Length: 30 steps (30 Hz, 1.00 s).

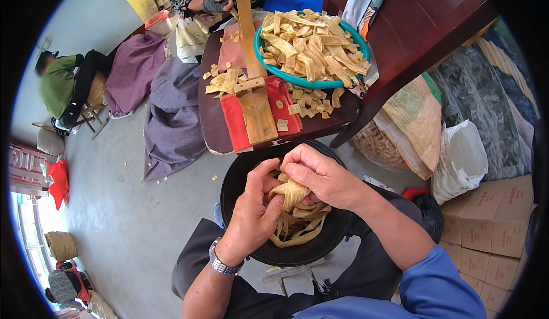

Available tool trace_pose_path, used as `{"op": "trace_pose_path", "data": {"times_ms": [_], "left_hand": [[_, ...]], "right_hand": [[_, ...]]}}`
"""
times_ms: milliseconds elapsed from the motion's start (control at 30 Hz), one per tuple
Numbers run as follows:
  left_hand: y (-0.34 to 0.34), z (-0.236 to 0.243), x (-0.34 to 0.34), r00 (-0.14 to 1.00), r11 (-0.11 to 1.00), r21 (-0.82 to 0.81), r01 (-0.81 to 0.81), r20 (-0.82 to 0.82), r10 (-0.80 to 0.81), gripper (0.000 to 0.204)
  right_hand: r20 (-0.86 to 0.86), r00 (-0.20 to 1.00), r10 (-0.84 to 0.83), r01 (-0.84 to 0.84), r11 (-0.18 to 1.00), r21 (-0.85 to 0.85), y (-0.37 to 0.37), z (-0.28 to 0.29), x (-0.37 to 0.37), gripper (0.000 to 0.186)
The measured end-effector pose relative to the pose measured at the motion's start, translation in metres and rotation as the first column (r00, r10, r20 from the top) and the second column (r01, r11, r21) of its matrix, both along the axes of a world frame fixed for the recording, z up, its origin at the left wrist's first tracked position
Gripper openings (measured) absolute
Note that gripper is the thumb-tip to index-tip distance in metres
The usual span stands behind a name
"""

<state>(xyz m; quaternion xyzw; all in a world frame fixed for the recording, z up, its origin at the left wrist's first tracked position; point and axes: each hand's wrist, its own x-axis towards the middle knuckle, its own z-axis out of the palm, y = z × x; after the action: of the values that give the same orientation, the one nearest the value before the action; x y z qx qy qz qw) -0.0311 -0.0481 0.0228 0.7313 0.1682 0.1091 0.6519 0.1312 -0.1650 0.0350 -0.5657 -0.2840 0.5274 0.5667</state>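
My left hand and my right hand are both closed on a bundle of pale yellow, flat dried strips, with the fingers of both curled around its top. Beneath them is a black basin between my knees, holding more of the strips in loose loops. Just beyond, a dark wooden chair seat carries red cloth, a wooden board with an upright bar, scattered cut pieces and a teal bowl heaped with short pieces.
Across the chair a person's gloved hand holds small pieces. Another person sits at the left wall, another at lower left. Draped cloths lie on the left. Sacks and stacked cartons crowd the right.
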Motion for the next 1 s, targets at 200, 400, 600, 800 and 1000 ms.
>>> {"op": "trace_pose_path", "data": {"times_ms": [200, 400, 600, 800, 1000], "left_hand": [[0.006, 0.003, 0.005, 0.998, 0.949, 0.309, -0.064, 0.014, 0.063, 0.025], [0.009, 0.007, 0.004, 0.995, 0.939, 0.343, -0.021, -0.082, 0.052, 0.014], [0.015, 0.006, 0.002, 0.982, 0.853, -0.509, -0.116, -0.185, 0.023, 0.021], [0.012, 0.026, 0.006, 0.992, 0.753, -0.649, -0.105, -0.117, 0.037, 0.028], [0.018, 0.011, -0.005, 0.97, 0.958, -0.23, -0.171, -0.212, 0.122, 0.017]], "right_hand": [[-0.016, 0.999, 0.041, -0.042, 0.993, -0.113, 0.001, -0.004, -0.003, 0.022], [0.281, 0.948, 0.149, -0.141, 0.989, -0.05, -0.004, -0.006, -0.004, 0.031], [0.51, 0.844, 0.168, -0.169, 0.985, -0.044, -0.006, 0.008, 0.002, 0.036], [0.368, 0.925, 0.095, -0.132, 0.988, 0.075, -0.009, 0.001, 0.003, 0.027], [-0.196, 0.974, 0.114, -0.11, 0.993, 0.031, -0.008, -0.006, -0.002, 0.022]]}}
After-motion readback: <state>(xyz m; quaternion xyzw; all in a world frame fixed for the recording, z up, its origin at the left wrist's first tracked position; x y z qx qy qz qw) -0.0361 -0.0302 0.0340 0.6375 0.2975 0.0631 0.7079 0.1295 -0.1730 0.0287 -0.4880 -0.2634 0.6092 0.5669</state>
